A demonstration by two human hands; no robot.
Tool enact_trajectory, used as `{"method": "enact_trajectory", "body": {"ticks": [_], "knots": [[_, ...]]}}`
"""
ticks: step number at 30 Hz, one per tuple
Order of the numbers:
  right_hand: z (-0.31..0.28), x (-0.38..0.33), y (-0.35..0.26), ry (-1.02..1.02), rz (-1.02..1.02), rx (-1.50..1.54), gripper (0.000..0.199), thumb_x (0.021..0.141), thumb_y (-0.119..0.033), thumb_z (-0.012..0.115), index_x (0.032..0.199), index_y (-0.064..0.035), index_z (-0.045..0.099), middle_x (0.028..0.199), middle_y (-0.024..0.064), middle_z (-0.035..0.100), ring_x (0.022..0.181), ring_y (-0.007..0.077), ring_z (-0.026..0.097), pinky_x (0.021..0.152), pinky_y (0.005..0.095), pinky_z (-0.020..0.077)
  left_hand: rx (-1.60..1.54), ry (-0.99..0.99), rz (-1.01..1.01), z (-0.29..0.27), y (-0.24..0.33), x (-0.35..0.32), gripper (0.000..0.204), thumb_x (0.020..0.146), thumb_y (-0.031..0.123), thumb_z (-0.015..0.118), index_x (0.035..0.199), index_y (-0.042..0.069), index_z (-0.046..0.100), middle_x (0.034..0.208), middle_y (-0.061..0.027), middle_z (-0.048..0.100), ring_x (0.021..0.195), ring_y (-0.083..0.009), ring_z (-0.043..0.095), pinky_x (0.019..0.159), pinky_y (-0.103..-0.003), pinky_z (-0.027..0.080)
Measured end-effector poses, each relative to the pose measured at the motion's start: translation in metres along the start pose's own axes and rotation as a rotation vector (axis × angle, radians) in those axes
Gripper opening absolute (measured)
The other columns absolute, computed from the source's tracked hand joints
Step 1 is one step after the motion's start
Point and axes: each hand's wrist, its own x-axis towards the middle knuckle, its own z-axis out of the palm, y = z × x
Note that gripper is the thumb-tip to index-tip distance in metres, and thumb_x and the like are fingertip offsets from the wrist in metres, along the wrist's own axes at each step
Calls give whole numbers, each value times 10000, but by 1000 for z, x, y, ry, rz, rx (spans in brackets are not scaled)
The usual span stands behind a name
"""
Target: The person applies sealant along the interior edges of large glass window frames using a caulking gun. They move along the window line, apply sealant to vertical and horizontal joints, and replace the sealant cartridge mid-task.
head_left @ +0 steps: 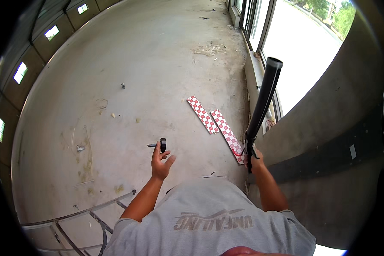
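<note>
My right hand [257, 160] grips the handle end of a long black caulking gun [265, 96]. Its round barrel points up and away from me, and the far end looks open. Over on the left, my left hand [159, 164] holds a black nozzle cap [163, 144] with its fingertips; a ringed base and a thin pointed tip show. The other fingers are partly spread. Between the hands, two long red-and-white checked packs [202, 114] lie on the floor. The nearer checked pack [227, 133] reaches close to my right hand, which partly hides its near end.
A metal ladder [79, 218] lies at the lower left. Along the right runs a grey wall [324, 128] with windows [303, 47]. Small debris [80, 148] and stains dot the concrete floor [128, 51]. Small bright windows [20, 73] line the far left wall.
</note>
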Motion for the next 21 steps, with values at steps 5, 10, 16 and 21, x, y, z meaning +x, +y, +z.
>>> {"method": "enact_trajectory", "body": {"ticks": [5, 10, 16, 21], "knots": [[12, -19, -194, -235, -251, 83, 361, 1025, -396, 469, 1003, -69, 620, 605, 5, 512, 457, 127, 480, 424, 304, 411, -60, 75, -40, 29, 4, 46, 972, 858, 305, 799, 1558, -53, 227, 1150, -222, 687, 999, -185, 679, 861, -293, 528], [30, 48, -198, -336, -234, 120, 451, 1011, -462, 436, 1066, -65, 643, 569, 4, 524, 421, 139, 486, 397, 296, 394, -71, 68, -108, 54, -18, 90, 971, 850, 254, 805, 1556, -64, 218, 1146, -232, 682, 1009, -193, 684, 834, -286, 540], [103, 93, -204, -325, -119, 130, 507, 1043, -506, 388, 1035, -52, 614, 597, 61, 532, 478, 178, 482, 453, 325, 404, -95, -16, -175, 94, -53, 184, 969, 807, 274, 834, 1543, -46, 290, 1259, -194, 634, 1035, -192, 687, 858, -317, 523], [145, 124, -285, -203, -175, 88, 528, 1050, -537, 403, 990, -58, 617, 606, 60, 537, 461, 166, 470, 440, 306, 382, -264, -144, -102, 129, -60, 316, 1020, 826, 324, 829, 1546, -81, 229, 1314, -196, 610, 1046, -182, 670, 884, -307, 512]]}}
